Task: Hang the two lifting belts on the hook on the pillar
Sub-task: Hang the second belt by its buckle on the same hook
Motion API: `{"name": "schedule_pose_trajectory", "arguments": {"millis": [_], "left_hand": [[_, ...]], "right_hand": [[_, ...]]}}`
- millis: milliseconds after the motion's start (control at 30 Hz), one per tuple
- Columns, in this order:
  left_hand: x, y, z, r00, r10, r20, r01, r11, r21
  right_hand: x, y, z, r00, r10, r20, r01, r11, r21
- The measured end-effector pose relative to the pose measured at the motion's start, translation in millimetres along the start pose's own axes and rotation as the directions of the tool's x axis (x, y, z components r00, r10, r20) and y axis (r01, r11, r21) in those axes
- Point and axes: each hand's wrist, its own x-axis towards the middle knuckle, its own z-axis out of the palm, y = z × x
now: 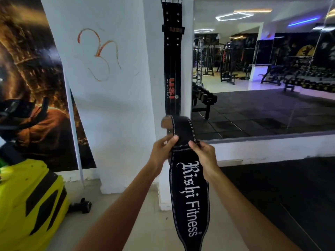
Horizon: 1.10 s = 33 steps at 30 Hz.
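A long black belt marked USI (172, 69) hangs flat against the white pillar (116, 105), its buckle at the top edge of the view; the hook itself is out of sight. In front of the pillar I hold a second black belt lettered "Rishi Fitness" (190, 196). My left hand (164, 151) pinches its narrow upper part from the left, and my right hand (203, 154) grips the same part from the right. The belt's top end curls over above my fingers, and its wide part hangs down between my forearms.
A large wall mirror (262, 69) to the right reflects gym machines and dumbbell racks. A dark poster (32, 87) covers the wall at left. A yellow and black machine (30, 205) stands low left, with a small black object (81, 205) on the floor beside it.
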Motion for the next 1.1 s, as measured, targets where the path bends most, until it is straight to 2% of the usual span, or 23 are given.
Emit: {"name": "schedule_pose_trajectory", "arguments": {"millis": [233,300,367,433,500,567,633,733,800,833,1000,1100], "left_hand": [[-1.5,-16.8,-3.7,0.996,-0.006,0.091,-0.001,0.998,0.070],[-16.9,-49.3,-9.0,0.994,-0.071,0.087,0.060,0.991,0.122],[-36.4,-79.8,-17.2,0.978,-0.182,0.099,0.153,0.957,0.247],[-35.6,-83.5,-22.8,0.972,-0.213,0.095,0.168,0.923,0.346],[-16.8,-58.8,-17.7,0.992,-0.115,0.056,0.096,0.959,0.268],[0.8,-25.0,-7.8,0.999,-0.027,0.026,0.024,0.993,0.114],[4.9,-18.7,-2.4,1.000,0.009,0.019,-0.010,1.000,0.018],[-18.8,-59.7,-15.6,0.996,-0.083,0.040,0.076,0.986,0.149],[-30.0,-78.1,-25.4,0.978,-0.180,0.107,0.149,0.957,0.247],[-28.2,-76.6,-26.8,0.973,-0.195,0.123,0.160,0.956,0.246],[-4.4,-9.9,5.5,0.998,0.027,0.052,-0.025,0.998,-0.050],[-0.8,2.0,23.3,0.999,0.048,-0.008,-0.049,0.993,-0.105]], "right_hand": [[5.3,0.5,-1.5,0.995,0.075,-0.072,-0.072,0.996,0.055],[12.2,-0.3,-6.3,0.992,0.073,-0.107,-0.069,0.997,0.044],[17.9,1.4,-10.1,0.990,0.077,-0.120,-0.074,0.997,0.027],[18.6,4.8,-10.5,0.991,0.083,-0.103,-0.080,0.996,0.031],[15.3,2.1,-6.0,0.995,0.071,-0.075,-0.069,0.997,0.030],[15.8,-3.3,-2.0,0.997,0.058,-0.043,-0.056,0.997,0.046],[18.7,-10.7,-0.7,0.999,0.037,-0.035,-0.034,0.997,0.069],[26.3,-15.2,-4.2,0.999,0.011,-0.046,-0.009,1.000,0.030],[27.2,-12.0,-6.3,0.999,0.019,-0.038,-0.018,1.000,0.009],[25.9,-10.8,-6.2,0.999,0.021,-0.027,-0.021,1.000,0.001],[16.9,-9.4,-5.7,0.999,0.017,0.031,-0.016,1.000,-0.019],[13.7,-11.3,-9.9,0.998,-0.046,0.042,0.048,0.998,-0.051]]}}
